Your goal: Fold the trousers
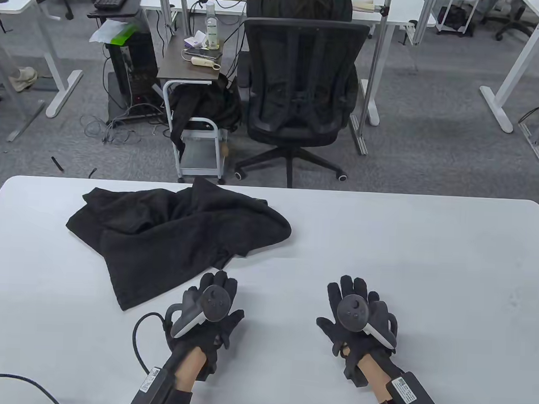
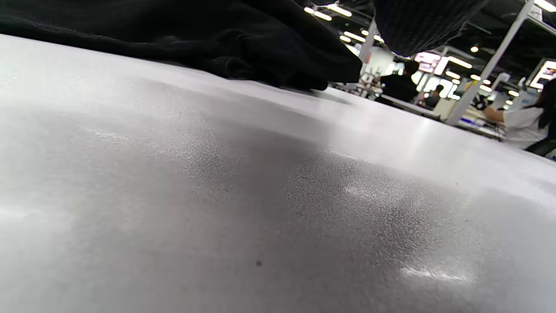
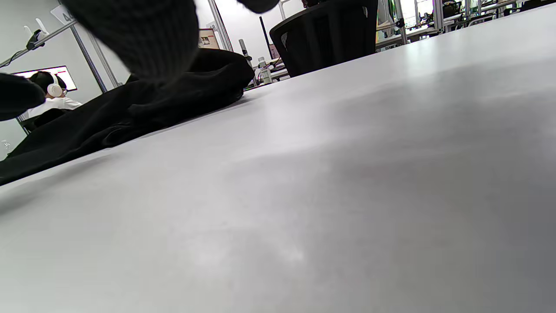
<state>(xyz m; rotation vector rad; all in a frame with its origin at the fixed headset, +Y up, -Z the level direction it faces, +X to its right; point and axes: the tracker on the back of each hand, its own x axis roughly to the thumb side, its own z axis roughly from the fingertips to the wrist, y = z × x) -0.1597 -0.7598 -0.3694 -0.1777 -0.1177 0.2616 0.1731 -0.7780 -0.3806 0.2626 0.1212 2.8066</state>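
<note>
The black trousers [image 1: 174, 233] lie crumpled in a loose heap on the left half of the white table [image 1: 384, 242]. They also show in the left wrist view [image 2: 195, 39] and the right wrist view [image 3: 143, 108]. My left hand [image 1: 219, 289] rests flat on the table, fingers spread, just below the trousers' near edge and holding nothing. My right hand [image 1: 352, 295] rests flat on the bare table to the right, well apart from the trousers, empty. One gloved finger [image 3: 139, 34] hangs in at the top of the right wrist view.
A black office chair [image 1: 301, 92] and a small cart [image 1: 196, 132] stand beyond the table's far edge. A cable [image 1: 141, 334] runs from my left wrist across the table's near left.
</note>
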